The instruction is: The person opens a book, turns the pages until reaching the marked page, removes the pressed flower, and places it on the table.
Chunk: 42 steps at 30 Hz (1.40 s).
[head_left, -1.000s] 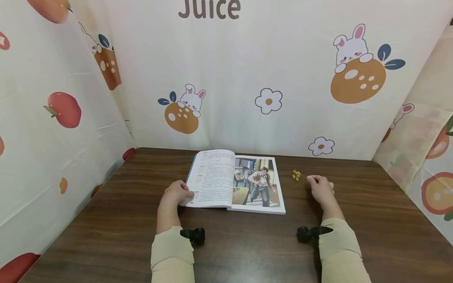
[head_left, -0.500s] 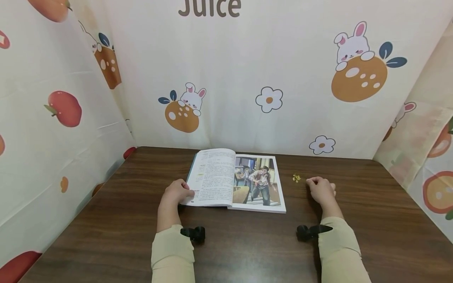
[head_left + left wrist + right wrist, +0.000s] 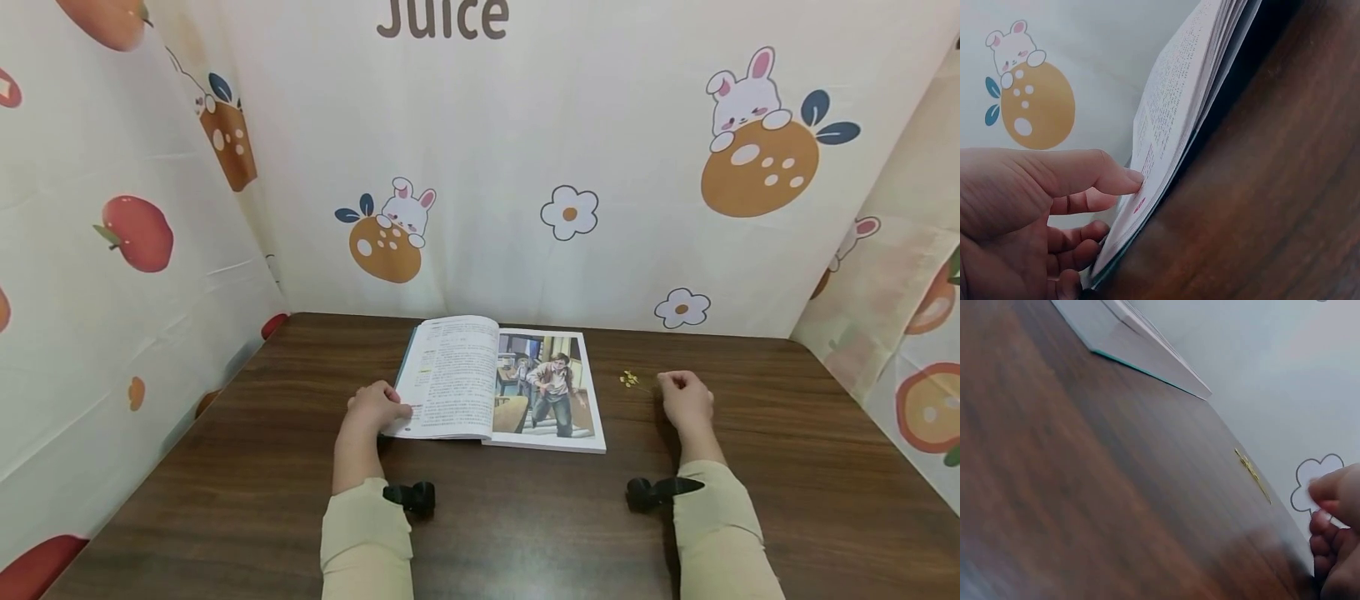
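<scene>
An open book (image 3: 450, 379) lies on the table, printed text on its left page and a colour picture on its right page. My left hand (image 3: 372, 406) holds its lower left corner. In the left wrist view the thumb (image 3: 1119, 179) presses on the page, while the other fingers lie at and behind the book's edge. Right of the book, a thin gold sprig-shaped piece (image 3: 628, 379) with a slim stem lies flat on the wood. My right hand (image 3: 686, 402) is just right of that stem, apart from it, fingers curled with nothing seen between them.
The dark wooden table (image 3: 517, 525) reaches back to a pale printed cloth (image 3: 487, 150) that also hangs at both sides. A black camera mount (image 3: 411, 497) sits at my left wrist and another mount (image 3: 651, 495) at my right.
My right hand has let go of the gold sprig-shaped piece and drawn slightly right. The piece now lies tilted with its stem toward the hand. My left hand and the book have stayed put.
</scene>
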### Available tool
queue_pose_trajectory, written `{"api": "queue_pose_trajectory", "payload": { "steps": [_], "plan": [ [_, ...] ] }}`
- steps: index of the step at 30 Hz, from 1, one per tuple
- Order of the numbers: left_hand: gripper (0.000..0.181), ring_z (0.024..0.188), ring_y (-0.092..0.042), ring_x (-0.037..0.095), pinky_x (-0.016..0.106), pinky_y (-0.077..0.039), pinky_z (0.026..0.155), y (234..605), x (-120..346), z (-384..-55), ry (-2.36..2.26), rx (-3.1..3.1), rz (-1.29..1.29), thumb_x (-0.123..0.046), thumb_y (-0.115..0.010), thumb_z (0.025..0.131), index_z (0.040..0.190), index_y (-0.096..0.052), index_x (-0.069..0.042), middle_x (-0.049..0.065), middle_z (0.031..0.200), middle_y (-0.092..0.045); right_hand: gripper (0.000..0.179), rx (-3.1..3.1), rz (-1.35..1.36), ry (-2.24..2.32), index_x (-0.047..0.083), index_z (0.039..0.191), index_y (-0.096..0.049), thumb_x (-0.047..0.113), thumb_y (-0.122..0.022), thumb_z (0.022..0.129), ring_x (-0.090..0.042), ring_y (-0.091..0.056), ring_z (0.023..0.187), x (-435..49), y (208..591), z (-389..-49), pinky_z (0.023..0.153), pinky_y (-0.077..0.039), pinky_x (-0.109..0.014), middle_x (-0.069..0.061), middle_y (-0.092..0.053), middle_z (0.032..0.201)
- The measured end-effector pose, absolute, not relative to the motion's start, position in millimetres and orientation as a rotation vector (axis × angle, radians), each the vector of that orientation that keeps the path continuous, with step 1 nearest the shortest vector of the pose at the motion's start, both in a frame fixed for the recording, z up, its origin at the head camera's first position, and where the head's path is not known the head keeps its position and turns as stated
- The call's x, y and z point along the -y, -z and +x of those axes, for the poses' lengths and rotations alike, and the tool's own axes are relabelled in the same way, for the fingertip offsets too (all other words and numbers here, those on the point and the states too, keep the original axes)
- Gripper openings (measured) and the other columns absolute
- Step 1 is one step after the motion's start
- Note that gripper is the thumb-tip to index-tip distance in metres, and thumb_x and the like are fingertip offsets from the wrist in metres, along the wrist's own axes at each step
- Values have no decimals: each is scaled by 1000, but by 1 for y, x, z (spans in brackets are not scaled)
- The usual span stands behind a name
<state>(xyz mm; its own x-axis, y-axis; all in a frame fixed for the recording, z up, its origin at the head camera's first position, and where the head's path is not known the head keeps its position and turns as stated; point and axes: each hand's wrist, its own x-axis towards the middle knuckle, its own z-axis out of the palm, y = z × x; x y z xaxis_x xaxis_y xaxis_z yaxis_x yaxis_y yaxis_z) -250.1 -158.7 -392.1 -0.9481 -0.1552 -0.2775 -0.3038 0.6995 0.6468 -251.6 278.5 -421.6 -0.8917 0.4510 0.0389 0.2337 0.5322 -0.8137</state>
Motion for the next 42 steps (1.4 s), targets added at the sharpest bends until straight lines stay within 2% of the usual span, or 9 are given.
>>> {"api": "queue_pose_trajectory", "payload": {
  "steps": [4,8,11,14,22,25,36,42],
  "plan": [
    [42,109,-27,37,49,-37,82,390,157,-249,-1097,-2716,-360,-22,-66,80,113,-51,-2,24,121,-36,27,2127,-664,-1661,2,103,-56,27,-52,94,-17,-44,88,-284,417,-251,75,-35,-28,-4,-50,93],
    [54,111,-29,37,52,-34,87,387,157,-251,-1153,-2707,-343,-25,-62,83,127,-44,0,26,127,-37,11,1641,-715,-2058,13,90,-59,24,-58,91,-5,-49,71,-297,409,-246,62,-38,-20,8,-53,74],
    [56,111,-35,37,51,-34,89,385,157,-252,-1216,-2673,-356,-26,-58,85,132,-39,-1,25,127,-41,8,1229,-728,-2267,12,85,-55,16,-60,90,-7,-52,57,-307,405,-241,50,-39,-19,3,-55,62],
    [58,112,-38,37,51,-33,92,385,156,-253,-1274,-2635,-373,-27,-55,87,135,-35,-1,25,128,-42,10,1037,-724,-2337,9,85,-50,12,-58,91,-11,-52,51,-312,404,-239,46,-39,-21,-1,-55,58],
    [66,122,-35,38,52,-28,100,386,156,-257,-1442,-2550,-393,-35,-53,90,140,-25,-2,27,138,-31,11,1186,-724,-2252,9,85,-51,15,-60,90,-8,-53,47,-308,406,-243,43,-40,-19,2,-56,56],
    [66,122,-36,39,51,-28,100,384,155,-257,-1468,-2560,-399,-34,-53,91,140,-23,-1,28,137,-32,12,1191,-726,-2244,9,86,-50,14,-59,90,-8,-53,47,-307,407,-243,43,-40,-18,2,-56,55],
    [71,125,-32,37,52,-25,102,384,158,-259,-1566,-2490,-417,-41,-55,89,141,-25,-5,24,143,-26,11,1210,-711,-2232,9,84,-51,13,-59,90,-7,-53,47,-307,407,-244,43,-40,-18,2,-55,54],
    [73,122,-32,37,53,-27,100,380,155,-260,-1518,-2545,-361,-46,-60,85,139,-29,-8,23,141,-24,10,1216,-726,-2231,10,85,-52,14,-59,90,-7,-54,48,-307,407,-244,44,-41,-18,2,-56,56]
  ]
}}
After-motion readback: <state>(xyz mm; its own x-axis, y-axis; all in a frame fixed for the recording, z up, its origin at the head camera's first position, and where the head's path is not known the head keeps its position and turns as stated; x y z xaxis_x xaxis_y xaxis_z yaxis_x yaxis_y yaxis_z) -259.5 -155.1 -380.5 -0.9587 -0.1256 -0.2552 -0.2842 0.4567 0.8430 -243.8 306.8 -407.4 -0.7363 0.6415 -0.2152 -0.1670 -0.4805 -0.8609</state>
